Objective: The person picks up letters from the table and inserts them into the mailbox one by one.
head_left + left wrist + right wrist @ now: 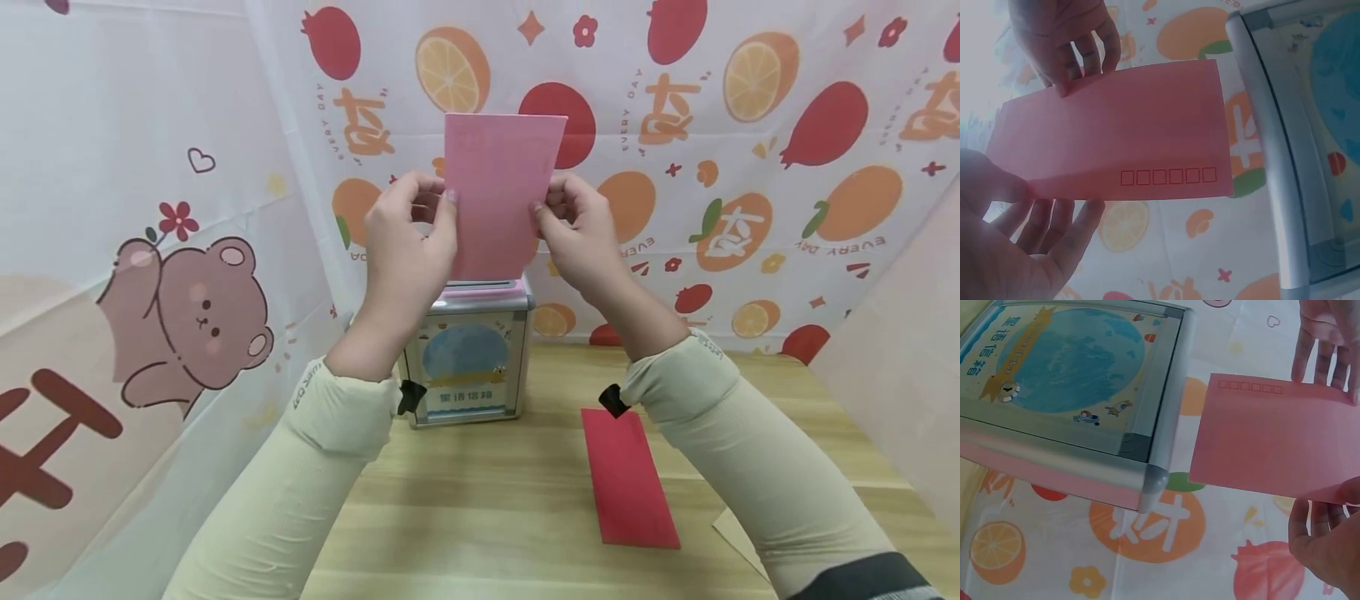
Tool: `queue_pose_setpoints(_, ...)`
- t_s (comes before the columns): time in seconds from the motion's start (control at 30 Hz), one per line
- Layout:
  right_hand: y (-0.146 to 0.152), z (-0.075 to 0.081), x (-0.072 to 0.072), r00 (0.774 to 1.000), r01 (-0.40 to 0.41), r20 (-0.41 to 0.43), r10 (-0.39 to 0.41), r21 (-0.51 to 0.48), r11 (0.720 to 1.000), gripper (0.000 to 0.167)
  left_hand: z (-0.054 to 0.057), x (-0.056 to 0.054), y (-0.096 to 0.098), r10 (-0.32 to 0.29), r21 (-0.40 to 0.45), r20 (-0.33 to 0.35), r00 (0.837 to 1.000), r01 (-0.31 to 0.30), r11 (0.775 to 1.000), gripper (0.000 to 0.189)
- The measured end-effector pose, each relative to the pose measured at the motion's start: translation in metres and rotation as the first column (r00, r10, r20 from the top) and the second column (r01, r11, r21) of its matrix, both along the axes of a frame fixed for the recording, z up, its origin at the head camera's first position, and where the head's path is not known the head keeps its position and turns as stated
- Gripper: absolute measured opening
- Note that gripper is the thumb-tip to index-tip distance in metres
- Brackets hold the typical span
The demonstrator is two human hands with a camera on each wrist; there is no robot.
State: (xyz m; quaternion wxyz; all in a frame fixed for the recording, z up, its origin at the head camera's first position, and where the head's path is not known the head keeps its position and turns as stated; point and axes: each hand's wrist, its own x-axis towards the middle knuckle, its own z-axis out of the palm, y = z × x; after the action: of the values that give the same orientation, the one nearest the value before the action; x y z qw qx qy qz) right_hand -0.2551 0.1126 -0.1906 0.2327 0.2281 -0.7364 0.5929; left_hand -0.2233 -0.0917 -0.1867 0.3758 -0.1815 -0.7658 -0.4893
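A pink envelope [501,192] is held upright just above the letter box [468,362], whose top slot [480,286] lies under its lower edge. My left hand [415,237] pinches the envelope's left edge between thumb and fingers. At the opposite edge my right hand [581,237] pinches it the same way. A row of small printed squares shows on the envelope [1147,125] in the left wrist view. In the right wrist view a gap separates the envelope [1266,437] from the box [1163,425].
A red envelope [630,479] lies on the wooden table [480,500], right of the box. Near my right forearm a beige paper [738,537] is partly hidden. Printed cloth hangs as a wall behind [660,275] and at the left [247,433].
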Motion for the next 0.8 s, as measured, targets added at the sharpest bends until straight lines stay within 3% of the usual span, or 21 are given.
queue_pose_setpoints(0.13,-0.007,-0.003,-0.006,1.000,-0.008,0.000,0.008,0.020,1.000,0.011,-0.005,-0.005,-0.006,0.033,0.007,-0.018,0.999,-0.033,0.999,0.018)
queue_pose_setpoints(0.5,-0.008,-0.026,-0.018,1.000,-0.002,0.026,-0.002,0.133,0.991,0.013,-0.033,-0.020,-0.013,0.036,0.029,-0.009,0.999,-0.036,0.999,0.016)
queue_pose_setpoints(0.8,0.004,-0.028,-0.021,0.996,0.069,0.038,-0.078,0.197,0.978,0.027,-0.040,-0.024,-0.017,0.021,0.037,0.013,1.000,-0.021,0.999,0.022)
